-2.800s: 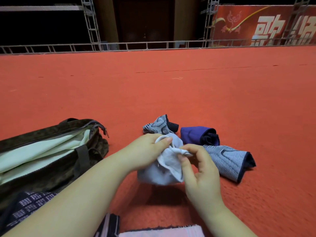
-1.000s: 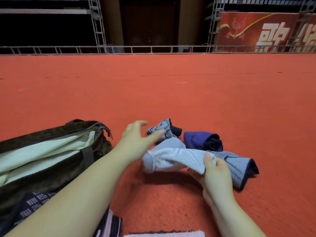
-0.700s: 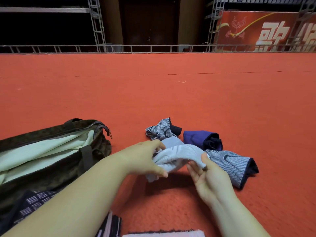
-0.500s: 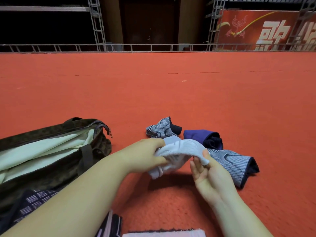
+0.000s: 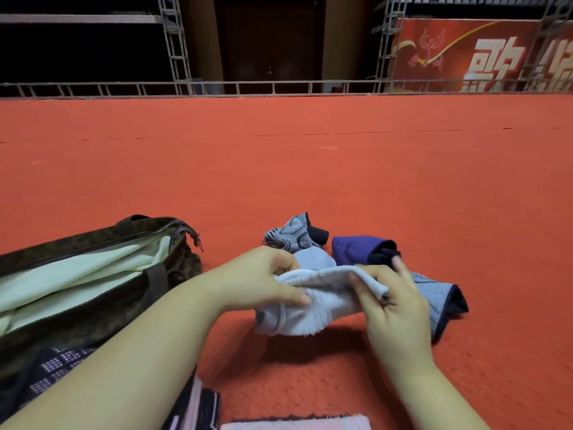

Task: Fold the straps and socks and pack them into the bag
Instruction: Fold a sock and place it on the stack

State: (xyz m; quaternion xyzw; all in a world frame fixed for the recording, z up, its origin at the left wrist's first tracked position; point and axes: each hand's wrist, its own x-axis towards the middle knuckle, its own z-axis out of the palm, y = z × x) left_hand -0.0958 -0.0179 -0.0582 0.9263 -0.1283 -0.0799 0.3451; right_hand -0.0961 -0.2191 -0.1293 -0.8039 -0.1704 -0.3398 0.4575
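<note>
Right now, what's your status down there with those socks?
Left hand and right hand both gripping the white sock, mid-fold. Bag open, left. Three folded pieces on the carpet behind. Nothing in the way.

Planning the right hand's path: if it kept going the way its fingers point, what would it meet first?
Probably the purple folded piece: the right hand, gripping the white sock, has fingertips right at its dark end, though depth is unclear.

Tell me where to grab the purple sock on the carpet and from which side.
Grip the purple sock at its rounded left end, coming from above and slightly left. That end lies bare on the carpet; its dark right end sits behind the right hand and close to the striped sock.
</note>
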